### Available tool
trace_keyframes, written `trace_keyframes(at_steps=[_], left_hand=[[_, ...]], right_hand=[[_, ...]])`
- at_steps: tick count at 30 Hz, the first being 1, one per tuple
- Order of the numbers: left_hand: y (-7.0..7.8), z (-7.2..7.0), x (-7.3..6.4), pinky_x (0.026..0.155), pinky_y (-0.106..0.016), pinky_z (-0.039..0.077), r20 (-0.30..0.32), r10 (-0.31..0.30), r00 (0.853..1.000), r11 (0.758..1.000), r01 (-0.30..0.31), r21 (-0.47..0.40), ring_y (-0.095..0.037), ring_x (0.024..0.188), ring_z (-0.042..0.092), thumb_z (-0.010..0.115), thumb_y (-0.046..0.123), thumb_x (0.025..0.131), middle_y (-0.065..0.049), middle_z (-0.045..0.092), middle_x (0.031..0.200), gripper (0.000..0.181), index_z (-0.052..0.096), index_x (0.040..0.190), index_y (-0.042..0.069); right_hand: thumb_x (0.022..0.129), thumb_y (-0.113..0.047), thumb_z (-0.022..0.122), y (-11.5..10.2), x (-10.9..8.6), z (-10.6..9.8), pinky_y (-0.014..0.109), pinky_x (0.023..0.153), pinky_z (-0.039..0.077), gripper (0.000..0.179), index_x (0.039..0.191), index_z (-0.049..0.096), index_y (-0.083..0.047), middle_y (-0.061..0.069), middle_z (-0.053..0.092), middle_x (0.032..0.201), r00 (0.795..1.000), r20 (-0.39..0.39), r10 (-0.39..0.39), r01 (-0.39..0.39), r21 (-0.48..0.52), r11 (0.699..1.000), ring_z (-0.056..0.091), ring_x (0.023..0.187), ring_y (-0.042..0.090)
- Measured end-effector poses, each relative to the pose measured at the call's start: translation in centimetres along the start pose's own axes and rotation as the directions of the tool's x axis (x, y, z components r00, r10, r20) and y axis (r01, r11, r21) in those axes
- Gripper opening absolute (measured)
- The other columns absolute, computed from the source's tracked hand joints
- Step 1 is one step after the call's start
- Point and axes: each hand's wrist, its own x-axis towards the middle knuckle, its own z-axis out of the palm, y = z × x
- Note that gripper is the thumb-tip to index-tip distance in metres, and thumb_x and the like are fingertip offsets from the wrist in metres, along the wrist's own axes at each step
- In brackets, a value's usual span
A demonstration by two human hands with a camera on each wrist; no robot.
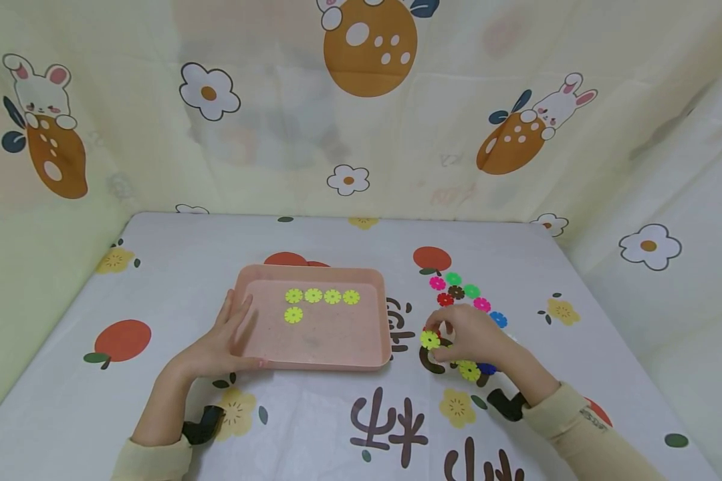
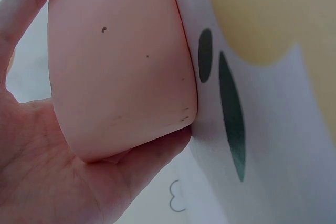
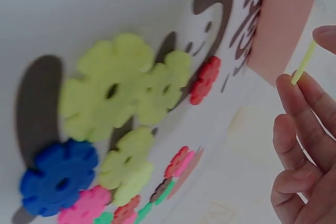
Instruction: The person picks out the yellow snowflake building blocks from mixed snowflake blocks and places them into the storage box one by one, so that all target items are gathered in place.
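Observation:
My left hand (image 1: 213, 347) grips the near left corner of a shallow pink tray (image 1: 337, 344), fingers over the left rim and thumb along the front. In the left wrist view the tray's outer wall (image 2: 123, 77) sits against the palm. Inside the tray lie several yellow flower-shaped pieces (image 1: 332, 296), most in a row, with one below the row's left end. Right of the tray, my right hand (image 1: 475, 334) pinches another yellow flower piece (image 1: 430, 339) between thumb and fingertips. The right wrist view shows this held piece (image 3: 304, 64) edge-on, above the table.
Loose flower pieces lie around and beyond the right hand: a blue one (image 3: 60, 177), yellow ones (image 3: 107, 87), a red one (image 3: 205, 80), plus pink, green and brown ones. The printed cloth (image 1: 174, 287) covers the table, and a patterned curtain (image 1: 277, 133) hangs behind.

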Motion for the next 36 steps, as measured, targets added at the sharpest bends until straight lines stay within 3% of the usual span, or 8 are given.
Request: trace_keyframes(at_steps=[5,13,18,27,36], left_hand=[[0.0,0.0,-0.1,0.093,-0.067,0.023,-0.002,0.005,1.0,1.0,-0.005,0.001,-0.047,0.133,-0.002,0.079,0.044,0.065,-0.018,-0.02,0.148,0.116,0.005,0.148,0.01],[-0.3,0.1,-0.1,0.093,-0.067,0.023,-0.004,0.0,1.0,1.0,0.0,0.001,-0.047,0.134,-0.002,0.079,0.045,0.065,-0.017,-0.02,0.149,0.116,0.005,0.148,0.01],[-0.3,0.1,-0.1,0.093,-0.068,0.023,-0.003,-0.003,1.0,1.0,0.003,-0.001,-0.047,0.134,-0.002,0.079,0.045,0.065,-0.017,-0.02,0.149,0.116,0.006,0.148,0.01],[-0.2,0.1,-0.1,0.094,-0.067,0.023,0.003,-0.007,1.0,1.0,0.007,-0.008,-0.047,0.133,-0.001,0.079,0.045,0.065,-0.017,-0.02,0.148,0.116,0.006,0.148,0.01],[-0.2,0.1,-0.1,0.095,-0.067,0.023,0.001,-0.003,1.0,1.0,0.003,-0.002,-0.047,0.134,-0.001,0.079,0.047,0.064,-0.017,-0.02,0.149,0.117,0.006,0.148,0.01]], right_hand=[[0.064,-0.023,0.081,-0.6,0.6,-0.2,0.024,0.052,0.044,0.032,0.092,0.068,-0.015,-0.009,0.06,0.081,1.0,-0.021,-0.008,0.008,0.023,1.0,0.052,0.074,0.019],[0.066,-0.023,0.08,-1.8,1.7,-0.7,0.024,0.055,0.045,0.031,0.093,0.068,-0.014,-0.008,0.063,0.086,0.995,-0.045,-0.086,0.088,0.053,0.995,0.054,0.075,0.019],[0.067,-0.025,0.078,-2.8,2.5,-0.7,0.025,0.054,0.045,0.032,0.095,0.067,-0.015,-0.008,0.062,0.087,0.995,-0.049,-0.083,0.086,0.053,0.995,0.053,0.076,0.017],[0.066,-0.03,0.08,-4.6,4.4,-0.2,0.025,0.056,0.045,0.037,0.097,0.068,-0.015,-0.005,0.06,0.082,0.996,-0.037,-0.084,0.087,0.087,0.992,0.054,0.078,0.021],[0.066,-0.025,0.076,-6.2,6.6,0.4,0.025,0.056,0.043,0.031,0.094,0.067,-0.015,-0.003,0.06,0.079,0.984,-0.06,-0.167,0.171,0.075,0.982,0.053,0.073,0.019]])
